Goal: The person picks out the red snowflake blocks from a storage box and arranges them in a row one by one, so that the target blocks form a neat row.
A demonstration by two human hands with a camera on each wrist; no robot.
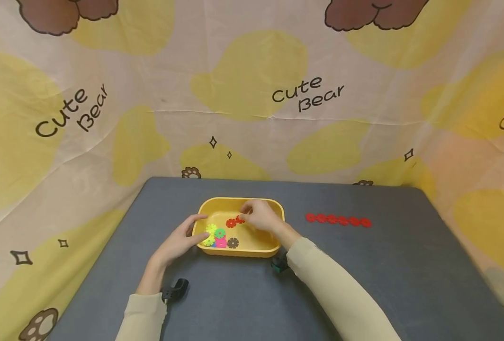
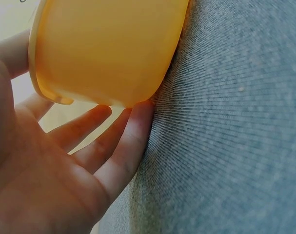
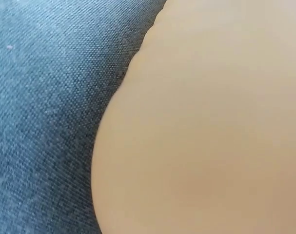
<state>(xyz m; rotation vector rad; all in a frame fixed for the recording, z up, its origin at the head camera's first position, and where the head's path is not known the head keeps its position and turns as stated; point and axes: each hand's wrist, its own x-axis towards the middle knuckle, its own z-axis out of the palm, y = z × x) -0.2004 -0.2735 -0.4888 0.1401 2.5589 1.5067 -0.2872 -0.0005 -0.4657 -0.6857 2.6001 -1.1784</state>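
Observation:
A yellow plastic tray (image 1: pixel 242 253) stands on the table. My left hand (image 1: pixel 179 242) holds its left end, with the thumb over the rim and several fingers (image 2: pixel 121 156) against the outer wall in the left wrist view. Inside the tray, my right hand (image 1: pixel 261 218) pinches a red notched disc (image 1: pixel 240 219), partly hidden by the fingertips. Another red disc (image 1: pixel 231 223) is beside it. Yellow discs (image 1: pixel 210 240), a green disc (image 1: pixel 220 233), pink pieces (image 1: pixel 220 243) and a brown disc (image 1: pixel 232 243) lie toward the tray's left and front.
To the right of the tray, a row of several red discs (image 1: pixel 338 220) lies joined on the dark grey table (image 1: pixel 235 303). A patterned cloth (image 1: pixel 243 94) hangs behind and at the sides. A pale, blurred surface (image 3: pixel 196 122) fills most of the right wrist view.

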